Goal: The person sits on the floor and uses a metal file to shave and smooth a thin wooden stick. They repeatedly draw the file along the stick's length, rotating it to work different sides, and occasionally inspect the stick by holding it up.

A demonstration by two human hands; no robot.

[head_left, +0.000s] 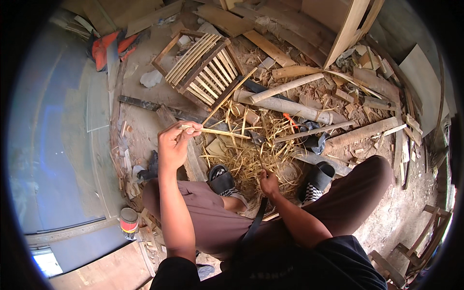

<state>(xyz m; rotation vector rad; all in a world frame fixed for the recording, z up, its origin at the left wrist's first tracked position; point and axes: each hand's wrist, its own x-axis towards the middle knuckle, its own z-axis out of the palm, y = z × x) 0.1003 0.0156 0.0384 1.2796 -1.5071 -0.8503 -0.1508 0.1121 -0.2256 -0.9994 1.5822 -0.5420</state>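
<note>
My left hand is raised in front of my left knee, its fingers closed round one end of a thin bamboo strip. The strip points right, over a heap of pale shavings. Lower and to the right, between my knees, my right hand is closed on a knife. Its narrow dark blade reaches away from me, up toward the strip's far end; whether they touch I cannot tell. A dark flat strip shows below my right hand, partly hidden by my arm and trousers.
Beyond my left hand lies a slatted wooden frame. A thick round pole and several boards lie at the right. A blue-grey sheet covers the left side. A cup-shaped container stands near my left thigh.
</note>
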